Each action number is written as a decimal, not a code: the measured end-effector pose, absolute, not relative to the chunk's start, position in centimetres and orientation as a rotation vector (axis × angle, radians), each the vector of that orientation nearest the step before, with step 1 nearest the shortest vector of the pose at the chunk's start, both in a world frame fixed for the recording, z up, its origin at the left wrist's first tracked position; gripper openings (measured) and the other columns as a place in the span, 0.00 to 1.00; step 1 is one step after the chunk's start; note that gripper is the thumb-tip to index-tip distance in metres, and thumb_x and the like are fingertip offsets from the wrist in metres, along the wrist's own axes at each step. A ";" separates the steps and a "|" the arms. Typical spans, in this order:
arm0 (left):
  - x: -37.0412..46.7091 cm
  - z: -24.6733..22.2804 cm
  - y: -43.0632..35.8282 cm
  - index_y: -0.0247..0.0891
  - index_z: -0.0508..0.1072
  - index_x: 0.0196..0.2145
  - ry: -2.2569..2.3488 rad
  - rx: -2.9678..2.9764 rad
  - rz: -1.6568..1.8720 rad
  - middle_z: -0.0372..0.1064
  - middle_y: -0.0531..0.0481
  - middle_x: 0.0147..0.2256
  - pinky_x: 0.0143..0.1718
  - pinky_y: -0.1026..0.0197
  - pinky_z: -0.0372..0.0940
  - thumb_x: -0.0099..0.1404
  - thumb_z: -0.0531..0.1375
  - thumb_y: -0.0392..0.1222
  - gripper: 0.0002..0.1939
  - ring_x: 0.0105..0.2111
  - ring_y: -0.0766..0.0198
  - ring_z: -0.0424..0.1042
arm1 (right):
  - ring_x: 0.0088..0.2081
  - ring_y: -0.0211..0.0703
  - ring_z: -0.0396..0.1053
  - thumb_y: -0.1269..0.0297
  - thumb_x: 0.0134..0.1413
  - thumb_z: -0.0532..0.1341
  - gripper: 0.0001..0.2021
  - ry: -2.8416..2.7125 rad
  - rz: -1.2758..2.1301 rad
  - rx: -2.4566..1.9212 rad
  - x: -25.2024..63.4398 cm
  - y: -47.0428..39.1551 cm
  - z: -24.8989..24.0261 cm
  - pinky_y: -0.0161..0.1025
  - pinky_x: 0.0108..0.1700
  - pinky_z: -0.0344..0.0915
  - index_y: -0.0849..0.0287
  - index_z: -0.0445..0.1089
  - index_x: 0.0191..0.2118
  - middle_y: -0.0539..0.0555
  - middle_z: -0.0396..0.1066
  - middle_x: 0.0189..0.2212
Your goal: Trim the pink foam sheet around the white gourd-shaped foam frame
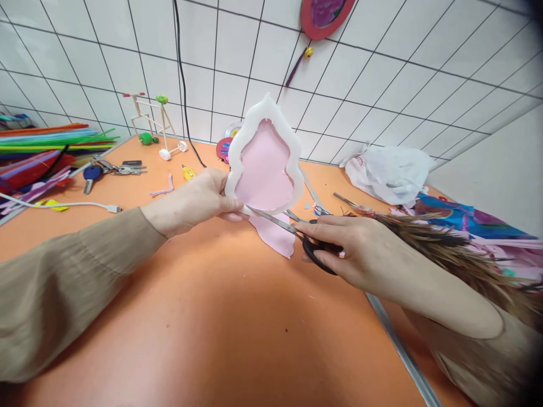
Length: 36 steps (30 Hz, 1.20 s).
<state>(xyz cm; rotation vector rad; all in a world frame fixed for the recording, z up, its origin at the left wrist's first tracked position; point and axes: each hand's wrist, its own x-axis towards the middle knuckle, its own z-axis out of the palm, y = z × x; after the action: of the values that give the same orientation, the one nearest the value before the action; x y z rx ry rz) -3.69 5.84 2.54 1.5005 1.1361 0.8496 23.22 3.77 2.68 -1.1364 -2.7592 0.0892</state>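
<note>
In the middle of the head view, my left hand [203,198] pinches the lower left edge of a white wavy-edged frame [235,152] with a pointed top. Pink sheet [265,164] fills the frame's opening, and a pink strip [278,237] hangs below its bottom edge. My right hand [343,249] is closed round the black handles of a pair of scissors [311,246]. Their blades are parted and lie along the frame's lower edge, one tip close to my left fingers. Part of the second blade is hidden behind the frame.
On the orange table [203,328], pipe cleaners [55,138], keys [123,167] and a white cable [85,203] lie left. A stick model with wheels [155,124] stands behind. Right are a white plastic bag [388,172], brown feathers [436,243] and a metal strip [399,345].
</note>
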 end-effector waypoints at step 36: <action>-3.3 2.7 5.5 0.36 0.76 0.28 1.124 1.546 0.921 0.77 0.46 0.31 0.47 0.51 0.74 0.54 0.69 0.40 0.07 0.42 0.52 0.78 | 0.22 0.38 0.61 0.71 0.53 0.57 0.08 -2.745 0.294 -1.269 22.3 3.7 3.6 0.38 0.25 0.48 0.56 0.74 0.34 0.49 0.67 0.21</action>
<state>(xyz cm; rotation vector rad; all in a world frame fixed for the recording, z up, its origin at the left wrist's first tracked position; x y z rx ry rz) -3.33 5.49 2.73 1.5462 1.1237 0.9207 22.26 3.73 3.63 -1.2692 -2.7450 0.2937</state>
